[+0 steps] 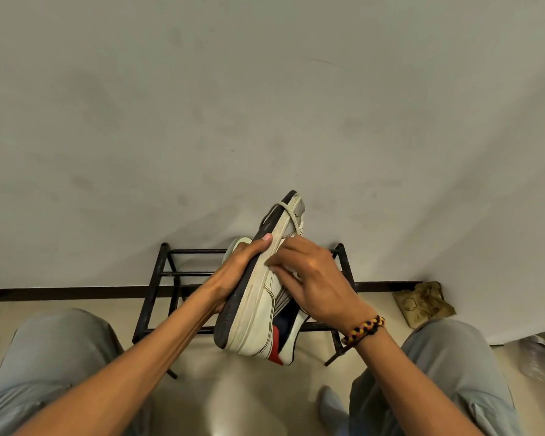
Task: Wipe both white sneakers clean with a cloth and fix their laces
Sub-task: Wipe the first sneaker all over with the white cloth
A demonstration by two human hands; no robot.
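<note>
Both our forearms reach in from the bottom of the view, over grey-trousered knees, and meet on the white sneaker (pixel 261 297), which we hold up in front of us, turned on its side so the dark sole faces left and the toe points up and away toward the wall. Our left hand (pixel 233 278) grips it from the sole side, palm against the tread, thumb curled over the sole's edge onto the white rim. Our right hand (pixel 315 278), with a braided bracelet (pixel 364 330) at the wrist, lies over the upper, its fingers bent in against the lace area; we cannot tell whether they actually pinch anything, since the hand hides its own fingertips. One lace (pixel 291 220) has strayed over the toe and loops round the sole. No cloth shows in either hand, so we judge the lace-fixing step to be in hand, not the wiping. The next move probably calls for drawing that stray lace back off the toe, while the left hand keeps the shoe steady. Behind the shoe stands a black metal shoe rack (pixel 158 278) against the wall, with a pale shoe on its top bars just past our left thumb, perhaps the second sneaker.
</note>
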